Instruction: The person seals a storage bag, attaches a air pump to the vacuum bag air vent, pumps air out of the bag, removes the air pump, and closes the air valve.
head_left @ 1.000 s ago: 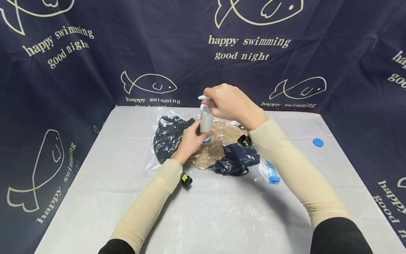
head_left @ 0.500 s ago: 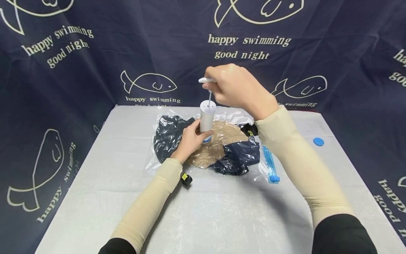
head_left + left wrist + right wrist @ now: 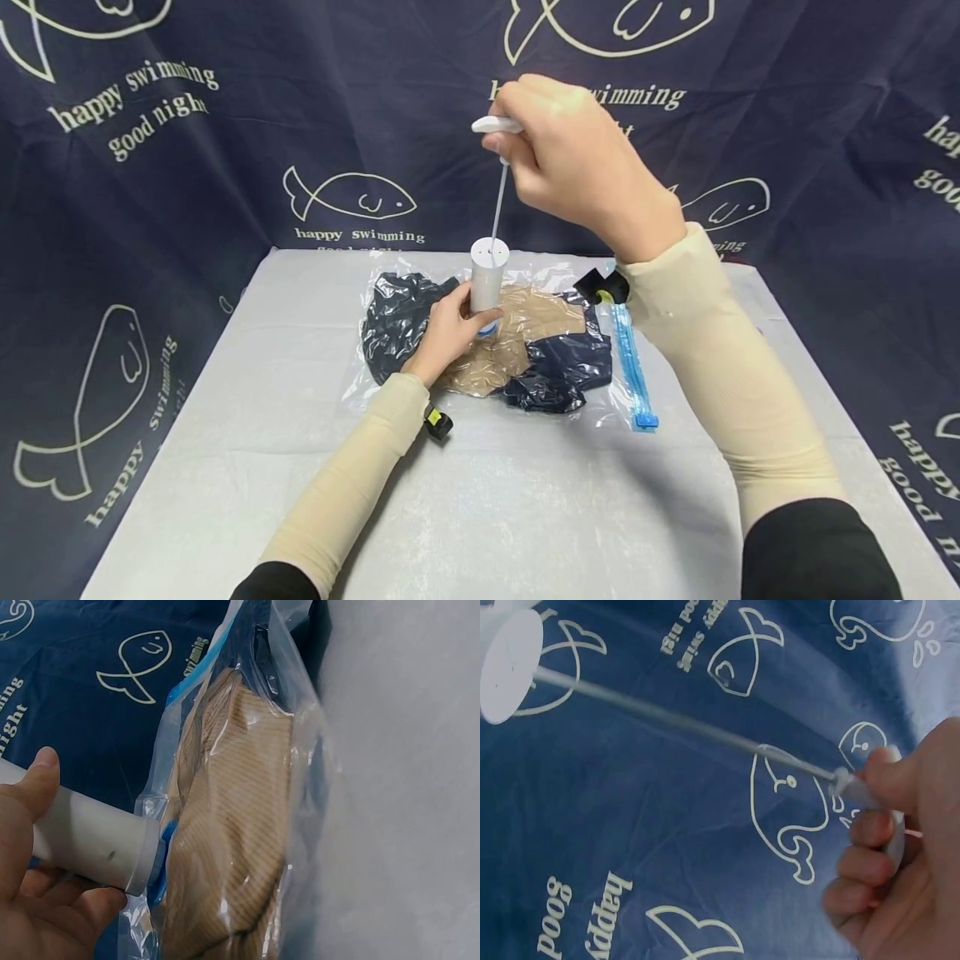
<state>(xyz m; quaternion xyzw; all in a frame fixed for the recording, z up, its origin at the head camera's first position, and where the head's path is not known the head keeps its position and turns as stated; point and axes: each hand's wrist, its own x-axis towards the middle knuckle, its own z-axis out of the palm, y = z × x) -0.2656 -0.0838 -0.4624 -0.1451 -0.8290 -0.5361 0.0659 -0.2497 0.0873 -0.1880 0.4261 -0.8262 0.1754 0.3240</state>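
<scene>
A white hand pump stands upright on the blue valve of a clear vacuum storage bag. My left hand grips the pump's barrel near its base; in the left wrist view the thumb and fingers curl round the barrel. High above, my right hand holds the white pump handle, with the thin rod drawn far out of the barrel. Inside the bag lie folded tan ribbed clothing, a black garment and a dark navy garment.
Along the bag's right edge runs a blue zip seal with a slider. A black strap piece with a yellow mark is by the left wrist. Dark blue printed curtains enclose the white table behind and at the sides.
My right hand has risen steadily, pulling the pump handle up and the rod out of the barrel. The left hand holds its place. The blue disc at right is now hidden behind the right arm.
</scene>
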